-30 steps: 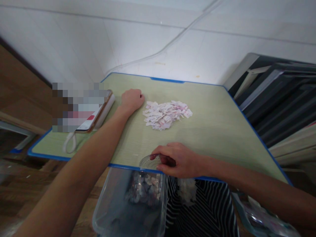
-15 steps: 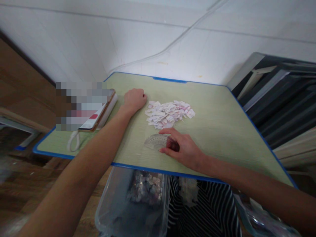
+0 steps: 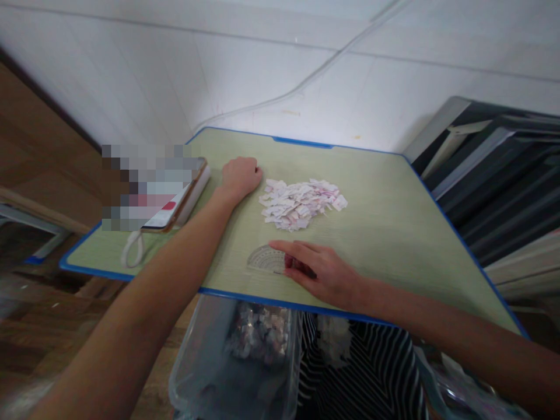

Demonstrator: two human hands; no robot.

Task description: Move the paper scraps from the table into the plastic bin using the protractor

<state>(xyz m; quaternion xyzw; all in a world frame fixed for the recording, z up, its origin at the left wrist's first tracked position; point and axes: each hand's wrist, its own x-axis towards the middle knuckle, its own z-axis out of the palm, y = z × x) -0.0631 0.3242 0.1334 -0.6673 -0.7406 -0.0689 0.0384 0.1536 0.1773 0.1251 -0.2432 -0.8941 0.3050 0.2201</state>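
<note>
Wht wall point(image 3: 131, 70) w/ cable point(image 3: 291, 93), brn wood flr point(image 3: 56, 338), blue-edged tbl point(image 3: 385, 221)

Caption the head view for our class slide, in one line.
Right hand touching a clear protractor, left hand resting beside paper scraps on a green table.

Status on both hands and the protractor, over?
Right hand touching protractor, grip unclear. Left hand curled on table. Paper scraps heaped beyond protractor, apart from it.

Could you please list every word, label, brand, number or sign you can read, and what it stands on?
None can be read.
Clear protractor: scale markings, too small to read.
Device screen: mostly pixelated, no legible text.
Paper scraps: any print is too small.
</note>
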